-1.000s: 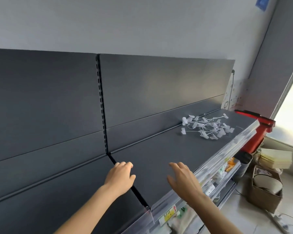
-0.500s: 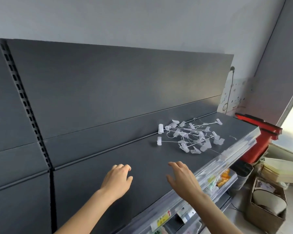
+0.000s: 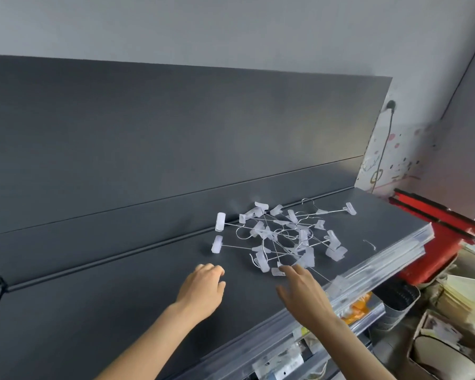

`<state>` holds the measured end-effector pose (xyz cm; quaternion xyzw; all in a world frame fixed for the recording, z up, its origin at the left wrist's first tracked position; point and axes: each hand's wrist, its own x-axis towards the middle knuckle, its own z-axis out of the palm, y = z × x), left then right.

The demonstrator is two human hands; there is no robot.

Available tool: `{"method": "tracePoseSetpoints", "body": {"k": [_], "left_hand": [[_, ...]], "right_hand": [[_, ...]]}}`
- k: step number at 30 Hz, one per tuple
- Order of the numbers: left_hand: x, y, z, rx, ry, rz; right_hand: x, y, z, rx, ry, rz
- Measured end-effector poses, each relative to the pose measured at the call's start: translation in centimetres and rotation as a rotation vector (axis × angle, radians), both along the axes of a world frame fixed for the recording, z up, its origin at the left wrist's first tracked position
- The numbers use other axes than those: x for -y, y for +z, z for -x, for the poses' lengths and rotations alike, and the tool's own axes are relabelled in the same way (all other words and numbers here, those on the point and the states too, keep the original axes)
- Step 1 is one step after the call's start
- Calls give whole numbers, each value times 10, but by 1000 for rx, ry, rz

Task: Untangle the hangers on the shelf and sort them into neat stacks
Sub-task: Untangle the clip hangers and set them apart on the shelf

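Note:
A tangled heap of wire hangers with translucent white plastic clips (image 3: 283, 234) lies on the dark grey shelf (image 3: 121, 297), toward its right end. My left hand (image 3: 202, 287) hovers over the shelf just left of the heap's near edge, fingers loosely curled, holding nothing. My right hand (image 3: 303, 290) reaches to the near edge of the heap with fingers extended; its fingertips are at the closest clips, and I cannot tell whether they touch.
The shelf's front edge carries a clear plastic price strip (image 3: 381, 266), with lower shelves of goods below. A red bin (image 3: 433, 242) stands past the shelf's right end. Cardboard boxes and stacked papers (image 3: 455, 319) sit on the floor at lower right. The dark back panel (image 3: 176, 149) rises behind.
The view has shifted right along the shelf, bringing the hanger heap closer. Both hands have moved forward to the heap's near edge.

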<state>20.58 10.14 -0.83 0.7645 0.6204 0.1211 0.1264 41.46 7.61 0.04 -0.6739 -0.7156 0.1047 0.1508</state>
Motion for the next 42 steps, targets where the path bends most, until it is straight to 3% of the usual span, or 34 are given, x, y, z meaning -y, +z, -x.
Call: {"method": "tracePoseSetpoints", "body": {"k": [13, 19, 27, 31, 36, 42], "left_hand": [[-131, -13, -71, -75, -162, -207], [-165, -18, -89, -111, -205, -167], [-171, -12, -84, 32, -80, -86], [-163, 4, -75, 90, -29, -38], [-149, 26, -55, 288, 76, 27], [-125, 43, -18, 320, 189, 28]], "right_hand": [[-89, -12, -55, 11, -93, -9], [-128, -11, -70, 23, -123, -70], [-175, -17, -59, 221, 87, 55], [-194, -6, -57, 247, 200, 1], [-207, 38, -53, -26, 220, -50], [-202, 56, -19, -235, 322, -35]]}}
